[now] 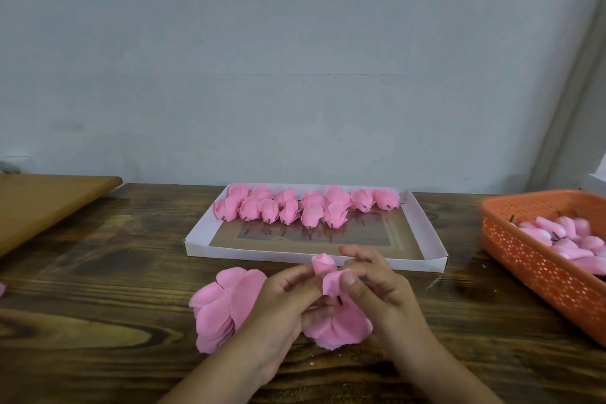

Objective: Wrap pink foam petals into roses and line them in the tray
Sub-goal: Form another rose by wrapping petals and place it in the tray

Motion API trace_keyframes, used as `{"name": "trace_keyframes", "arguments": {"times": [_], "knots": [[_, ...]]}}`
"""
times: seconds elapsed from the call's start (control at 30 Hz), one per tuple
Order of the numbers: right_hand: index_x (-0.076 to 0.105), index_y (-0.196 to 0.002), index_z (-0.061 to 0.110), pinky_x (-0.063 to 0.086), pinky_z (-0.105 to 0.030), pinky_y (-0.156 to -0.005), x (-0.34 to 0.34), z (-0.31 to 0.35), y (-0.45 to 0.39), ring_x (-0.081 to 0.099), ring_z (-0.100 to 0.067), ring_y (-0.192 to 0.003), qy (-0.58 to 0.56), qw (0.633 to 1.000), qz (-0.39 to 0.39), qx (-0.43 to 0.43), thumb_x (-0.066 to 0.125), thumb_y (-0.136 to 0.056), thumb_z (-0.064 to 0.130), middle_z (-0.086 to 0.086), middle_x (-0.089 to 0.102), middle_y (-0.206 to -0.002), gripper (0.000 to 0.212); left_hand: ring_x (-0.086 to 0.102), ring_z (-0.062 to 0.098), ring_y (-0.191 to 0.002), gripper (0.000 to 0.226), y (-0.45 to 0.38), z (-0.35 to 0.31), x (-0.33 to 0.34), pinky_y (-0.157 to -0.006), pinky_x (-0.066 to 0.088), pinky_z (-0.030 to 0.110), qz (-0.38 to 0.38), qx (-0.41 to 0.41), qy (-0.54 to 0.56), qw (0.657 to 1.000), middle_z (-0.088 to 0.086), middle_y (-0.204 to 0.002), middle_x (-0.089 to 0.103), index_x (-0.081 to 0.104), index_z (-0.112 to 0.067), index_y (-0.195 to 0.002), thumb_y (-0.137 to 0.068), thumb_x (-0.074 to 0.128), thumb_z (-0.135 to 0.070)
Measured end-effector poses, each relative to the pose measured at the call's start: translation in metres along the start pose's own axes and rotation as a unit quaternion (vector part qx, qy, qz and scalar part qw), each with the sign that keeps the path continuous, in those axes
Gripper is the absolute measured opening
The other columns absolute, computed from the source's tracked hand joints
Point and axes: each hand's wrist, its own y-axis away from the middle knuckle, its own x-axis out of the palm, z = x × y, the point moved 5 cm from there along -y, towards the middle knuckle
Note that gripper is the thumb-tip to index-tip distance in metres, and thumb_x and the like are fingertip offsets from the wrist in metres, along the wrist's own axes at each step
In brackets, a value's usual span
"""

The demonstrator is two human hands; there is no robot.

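hands meet just near of the white tray [203, 244], over a dark wooden table [98, 272]. left hand [288, 298] has its fingers curled around the base of a small pink bud [321, 264], whose tip pokes up between the two hands. right hand [370, 282] pinches a pink petal [331, 284] against the side of that bud, thumb pressed on the petal's front, fingers curled behind. a short dark stem end shows just below the thumb. more of the same petal piece [341, 321] hangs down under both hands toward the table.

a stack of loose pink petals [223, 305] lies on the table just left of the left hand, partly tucked behind its wrist.

finished roses [305, 207] lie in the tray's far part in two rough rows, stems pointing toward the near side; the far row reaches almost to the right wall, the nearer row stops about midway. the near part of the tray shows a brown floor with a shiny panel.

an orange perforated basket [531, 269] sits at the right edge of the table, well apart from the hands, with pale pink pieces [570, 239] and dark stems piled in it. a lighter brown board [49, 203] lies at the far left. a pale wall [295, 59] stands behind the table.
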Motion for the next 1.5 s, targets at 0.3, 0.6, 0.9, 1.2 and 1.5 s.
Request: {"name": "trace_keyframes", "arguments": {"times": [0.3, 0.6, 0.9, 1.2, 1.5], "knots": [[0.070, -0.080, 0.021, 0.054, -0.021, -0.074, -0.005, -0.007, 0.000, 0.068, -0.014, -0.094, -0.032, 0.996, -0.088, 0.007, 0.066, -0.082, 0.025, 0.000, 0.071, -0.098, 0.006, 0.073, 0.023, -0.105, 0.027, 0.005, -0.003, 0.008, -0.082, 0.057, 0.026, -0.004, 0.038, -0.053, 0.998, 0.011, -0.109, 0.077, 0.078, -0.022, -0.113, -0.089, 0.073, -0.034], [0.067, -0.082, 0.022, 0.056, -0.025, -0.069, -0.003, -0.008, 0.004, 0.070, -0.018, -0.084, 0.002, 0.995, -0.101, 0.009, 0.064, -0.092, 0.017, -0.001, 0.074, -0.091, 0.011, 0.074, 0.026, -0.104, 0.032, 0.006, -0.006, 0.008, -0.086, 0.060, 0.033, -0.012, 0.073, -0.089, 0.993, 0.010, -0.106, 0.078, 0.078, -0.022, -0.109, -0.093, 0.063, -0.044], [0.068, -0.093, 0.025, 0.055, -0.024, -0.072, -0.006, -0.011, 0.004, 0.070, -0.014, -0.089, -0.038, 0.989, -0.115, 0.081, 0.064, -0.085, 0.039, 0.003, 0.074, -0.096, 0.017, 0.074, 0.018, -0.103, 0.026, 0.006, -0.009, 0.002, -0.086, 0.059, 0.028, -0.032, 0.130, -0.113, 0.985, 0.002, -0.107, 0.079, 0.077, -0.035, -0.110, -0.086, 0.077, -0.027], [0.072, -0.098, 0.008, 0.055, -0.031, -0.058, -0.011, -0.034, 0.003, 0.066, -0.023, -0.063, -0.157, 0.935, -0.051, 0.315, 0.064, -0.092, 0.032, -0.023, 0.074, -0.094, 0.026, 0.076, 0.024, -0.089, 0.057, -0.001, -0.012, -0.020, -0.083, 0.061, 0.034, -0.130, 0.135, 0.013, 0.982, 0.014, -0.095, 0.079, 0.074, -0.016, -0.112, -0.060, 0.082, -0.038], [0.064, -0.108, 0.009, 0.051, -0.028, -0.052, -0.025, -0.031, 0.002, 0.058, -0.014, -0.055, -0.182, 0.934, -0.154, 0.266, 0.076, -0.082, 0.008, -0.012, 0.068, -0.085, 0.028, 0.073, 0.021, -0.090, 0.032, 0.005, -0.014, -0.011, -0.077, 0.059, 0.037, -0.109, 0.176, -0.147, 0.967, 0.008, -0.096, 0.077, 0.078, -0.041, -0.101, -0.086, 0.077, -0.013]]}}
